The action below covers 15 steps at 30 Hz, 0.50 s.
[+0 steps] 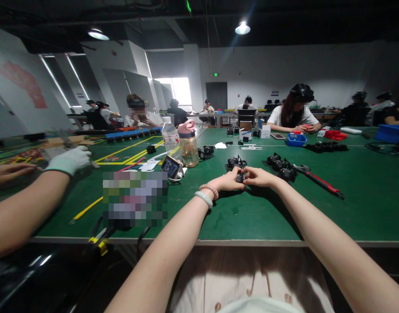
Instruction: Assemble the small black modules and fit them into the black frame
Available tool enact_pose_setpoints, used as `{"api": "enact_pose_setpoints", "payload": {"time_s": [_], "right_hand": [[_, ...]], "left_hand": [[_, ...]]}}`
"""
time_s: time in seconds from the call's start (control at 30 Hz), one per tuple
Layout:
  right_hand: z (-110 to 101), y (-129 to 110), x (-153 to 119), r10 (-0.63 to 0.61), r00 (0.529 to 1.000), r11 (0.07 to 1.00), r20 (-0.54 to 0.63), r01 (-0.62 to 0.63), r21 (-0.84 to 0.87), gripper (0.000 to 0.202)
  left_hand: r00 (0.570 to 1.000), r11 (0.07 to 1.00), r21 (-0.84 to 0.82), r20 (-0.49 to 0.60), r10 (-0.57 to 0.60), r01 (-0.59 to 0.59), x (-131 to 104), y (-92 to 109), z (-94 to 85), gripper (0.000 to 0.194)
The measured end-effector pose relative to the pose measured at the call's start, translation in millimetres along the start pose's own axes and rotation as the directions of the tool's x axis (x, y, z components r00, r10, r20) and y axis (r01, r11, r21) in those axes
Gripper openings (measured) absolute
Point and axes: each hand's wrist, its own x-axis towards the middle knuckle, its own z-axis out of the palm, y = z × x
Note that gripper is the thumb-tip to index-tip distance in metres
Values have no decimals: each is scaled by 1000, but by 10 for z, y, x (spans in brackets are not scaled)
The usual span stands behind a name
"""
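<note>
Both my hands meet at the middle of the green table (271,217), fingers bent round a small black part (240,177) whose exact kind is hard to make out. My left hand (228,181), with a beaded bracelet and a pale bangle at the wrist, grips it from the left. From the other side, my right hand (258,177) pinches it with thumb and fingertips. Just beyond the fingers sits a black blocky assembly (233,161), partly covered. To the right lie several more black blocky units (280,167) and red-handled pliers (323,182).
A clear water bottle (169,135), a pink-lidded bottle (188,150) and a small lit display (172,168) stand left of my hands. A yellow pen (87,209) lies near a co-worker's gloved hand (69,160). Blue tray (296,139) at the back right; another person sits opposite.
</note>
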Motion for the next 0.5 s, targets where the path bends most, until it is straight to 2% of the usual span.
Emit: {"api": "enact_pose_setpoints", "payload": {"time_s": [0.5], "right_hand": [[-25,-14,2,-12,1000,1000,14,12,0,36]], "left_hand": [[998,998,12,-1,-65,65,-10,65,-15,59]]}}
